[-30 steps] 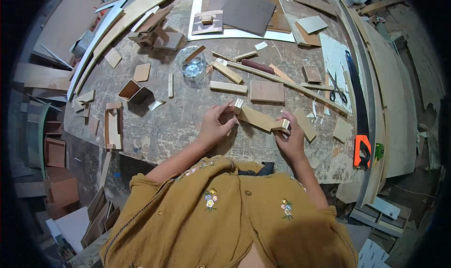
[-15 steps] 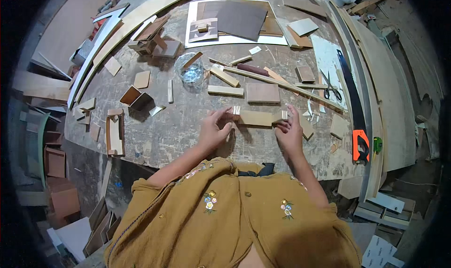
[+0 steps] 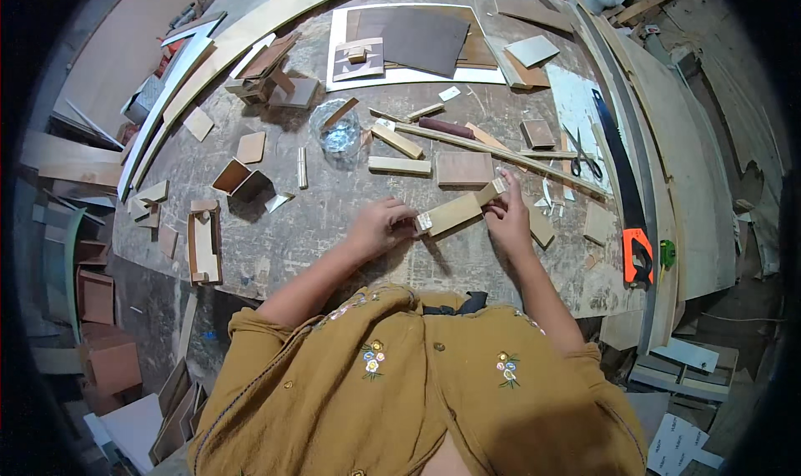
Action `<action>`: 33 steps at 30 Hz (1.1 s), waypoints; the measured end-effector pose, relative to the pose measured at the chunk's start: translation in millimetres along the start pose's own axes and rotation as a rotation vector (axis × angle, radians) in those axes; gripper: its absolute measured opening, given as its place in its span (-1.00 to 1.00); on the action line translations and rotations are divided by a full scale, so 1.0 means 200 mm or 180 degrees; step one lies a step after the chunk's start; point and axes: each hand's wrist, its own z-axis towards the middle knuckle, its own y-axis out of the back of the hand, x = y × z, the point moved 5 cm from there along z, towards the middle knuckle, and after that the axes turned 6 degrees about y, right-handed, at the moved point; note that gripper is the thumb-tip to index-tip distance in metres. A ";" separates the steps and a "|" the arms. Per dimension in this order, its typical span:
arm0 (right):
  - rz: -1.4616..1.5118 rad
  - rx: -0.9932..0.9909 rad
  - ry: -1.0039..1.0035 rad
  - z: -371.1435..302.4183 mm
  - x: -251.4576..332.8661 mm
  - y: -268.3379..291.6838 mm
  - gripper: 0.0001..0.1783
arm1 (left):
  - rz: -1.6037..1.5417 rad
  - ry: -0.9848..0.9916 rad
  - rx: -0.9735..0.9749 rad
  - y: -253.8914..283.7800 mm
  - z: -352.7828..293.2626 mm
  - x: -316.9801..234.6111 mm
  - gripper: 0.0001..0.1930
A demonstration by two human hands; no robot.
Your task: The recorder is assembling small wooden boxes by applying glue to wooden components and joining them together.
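Between my hands is a small pale wooden assembly [image 3: 455, 215], a flat strip with a short block at each end. It tilts, its right end farther from me than its left. My left hand [image 3: 380, 228] pinches the left end block with thumb and fingers. My right hand [image 3: 509, 219] is closed round the right end block, index finger along its outer side. Just beyond lies a reddish-brown rectangular board [image 3: 465, 169], with a pale wooden bar [image 3: 400, 166] to its left. A thin pale board [image 3: 541, 226] lies beside my right hand.
A glass bowl [image 3: 336, 132] stands beyond my left hand. Scissors [image 3: 583, 154] and an orange-handled saw [image 3: 638, 255] lie on the right, beside a green tape measure [image 3: 667, 254]. At left are a brown open box [image 3: 241, 181] and a narrow wooden tray [image 3: 193, 246].
The wooden assembly has turned from nearly level to slanting, its right end rising away from me and its left end dropping nearer. My left fingers have closed in on their end.
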 end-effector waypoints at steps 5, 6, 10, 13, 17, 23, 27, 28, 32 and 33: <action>-0.0192 0.0007 -0.0035 -0.01 -0.02 -0.02 -0.18 | -0.0035 0.0130 0.0153 -0.01 0.02 0.02 -0.71; -0.0252 0.0079 -0.0135 -0.02 0.01 -0.02 -0.18 | -0.0099 0.0152 0.0154 -0.02 0.02 0.03 -0.72; -0.0430 -0.0282 0.0169 -0.05 0.00 -0.04 -0.27 | -0.0225 0.0203 0.0119 -0.02 0.03 0.03 -0.73; -0.0300 -0.0313 0.0080 -0.05 0.01 -0.05 -0.25 | -0.0244 0.0163 0.0097 -0.01 0.04 0.03 -0.72; -0.0011 -0.0284 0.0147 -0.06 0.01 -0.05 -0.17 | -0.0616 0.0364 0.0067 0.02 0.05 -0.01 -0.55; 0.0075 0.0135 -0.0036 0.01 0.09 -0.06 -0.07 | -0.0043 0.0104 0.0169 0.00 0.02 -0.05 -0.32; 0.0322 0.0358 0.0085 0.07 0.11 -0.11 -0.05 | 0.0253 -0.0013 0.0279 -0.04 0.04 -0.07 0.16; 0.0117 0.0390 0.0193 0.08 0.12 -0.13 -0.05 | 0.0326 0.0021 0.0298 -0.06 0.05 -0.06 0.20; -0.0051 0.0531 0.0414 0.12 0.12 -0.15 -0.03 | 0.0629 0.0176 0.0586 -0.08 0.09 -0.09 0.30; -0.0007 0.0470 0.0546 0.12 0.10 -0.15 -0.03 | 0.0565 0.0131 0.0620 -0.09 0.09 -0.09 0.32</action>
